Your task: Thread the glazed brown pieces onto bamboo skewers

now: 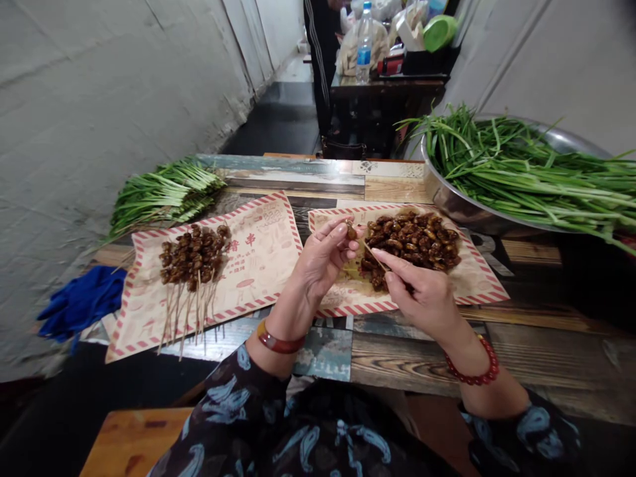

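My left hand (328,254) pinches one brown pupa (351,232) between thumb and fingertips, above the right paper sheet. In my right hand (421,288) is a thin wooden skewer (376,255), its tip pointing up and left toward that pupa. Whether the tip touches it, I cannot tell. Just behind my hands lies a heap of glossy brown pupae (417,238) on a printed paper sheet (479,281) with a red striped border. Several loaded pupa skewers (193,255) lie on a second sheet (263,265) at the left, bare stick ends toward me.
Green garlic chives (521,172) overflow a steel basin (477,215) at the right. Bundled skewered greens (163,192) and a blue cloth (84,301) lie at the left. Behind the wooden table (397,351), a person (320,66) stands near a bottle (364,50).
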### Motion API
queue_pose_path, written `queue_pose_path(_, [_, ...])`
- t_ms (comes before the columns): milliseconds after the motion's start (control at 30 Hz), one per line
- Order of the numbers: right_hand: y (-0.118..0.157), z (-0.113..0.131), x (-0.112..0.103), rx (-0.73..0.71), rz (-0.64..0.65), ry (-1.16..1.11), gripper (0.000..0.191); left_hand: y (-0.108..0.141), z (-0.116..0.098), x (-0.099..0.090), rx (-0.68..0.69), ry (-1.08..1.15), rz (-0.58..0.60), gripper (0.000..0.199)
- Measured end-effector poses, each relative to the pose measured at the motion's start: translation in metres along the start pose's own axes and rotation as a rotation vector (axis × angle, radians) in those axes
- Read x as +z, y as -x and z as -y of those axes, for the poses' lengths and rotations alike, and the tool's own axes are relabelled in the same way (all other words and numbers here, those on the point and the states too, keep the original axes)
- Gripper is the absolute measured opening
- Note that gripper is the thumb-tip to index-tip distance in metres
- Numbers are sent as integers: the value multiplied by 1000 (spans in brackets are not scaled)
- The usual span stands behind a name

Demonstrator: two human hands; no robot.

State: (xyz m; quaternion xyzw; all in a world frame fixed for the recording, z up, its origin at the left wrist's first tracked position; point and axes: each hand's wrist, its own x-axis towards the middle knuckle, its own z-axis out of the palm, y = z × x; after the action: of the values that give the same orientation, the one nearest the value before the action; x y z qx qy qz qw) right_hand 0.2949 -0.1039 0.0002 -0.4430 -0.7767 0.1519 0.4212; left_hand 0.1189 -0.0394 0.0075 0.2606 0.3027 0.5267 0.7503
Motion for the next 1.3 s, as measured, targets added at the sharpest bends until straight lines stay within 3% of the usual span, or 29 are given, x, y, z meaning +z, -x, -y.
queue_pose_path(400, [3, -4, 5, -20, 16, 44, 42, -2, 3, -1, 56, -35, -70, 30])
queue_pose_path(1300, [1, -3, 6, -32, -4, 39, 43, 0, 5, 2, 84, -65, -81, 34])
